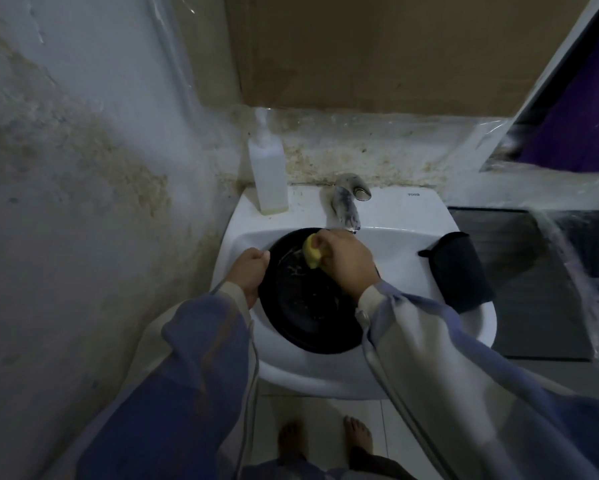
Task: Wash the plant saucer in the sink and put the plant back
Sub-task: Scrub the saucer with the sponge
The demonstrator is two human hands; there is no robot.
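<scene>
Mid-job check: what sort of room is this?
Probably a small bathroom or washroom: a white sink with a tap, a pump bottle on its ledge, and floor tiles below. The left hand holds the saucer in it; the right hand scrubs with a sponge.

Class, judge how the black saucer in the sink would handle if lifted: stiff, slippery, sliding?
Probably stiff: the saucer keeps its shape, gripped at one edge by the left hand. Likely slippery: suds streak it beside the sponge. Tilted in the sink, it may slide if released.
</scene>
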